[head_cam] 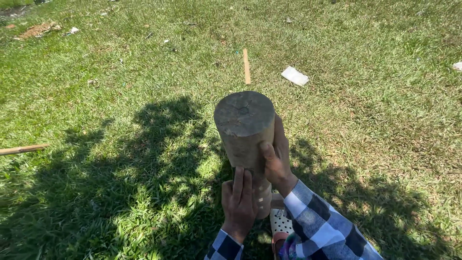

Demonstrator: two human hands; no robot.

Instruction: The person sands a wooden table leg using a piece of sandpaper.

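Two hands on one upright wooden post (244,130), standing on the grass (120,159) directly in front of the person. The flat, weathered top end faces the camera; the lower end is hidden behind the hands and a white perforated shoe (280,222).

Right hand (277,161): wrapped round the far right side of the post, thumb pressed across the near face, fingers curled behind and out of sight. Firm clasp, closed on the wood.

Left hand (238,202): lower down, fingers straight and pressed together, laid flat against the near face. A bracing palm, not a wrap.

Judgement on holding it well: the post looks heavy and top-loaded, so the hands should stay staggered as they are, one high and one low, to resist tipping. The flat left hand gives little hold against sideways lean; curling those fingers round would steady it. Keep the foot clear of the base.

Surroundings: a thin wooden stick (246,66) and a white scrap (295,75) lie well beyond the post; another stick (23,149) lies at far left. Tree shadow covers the near ground.
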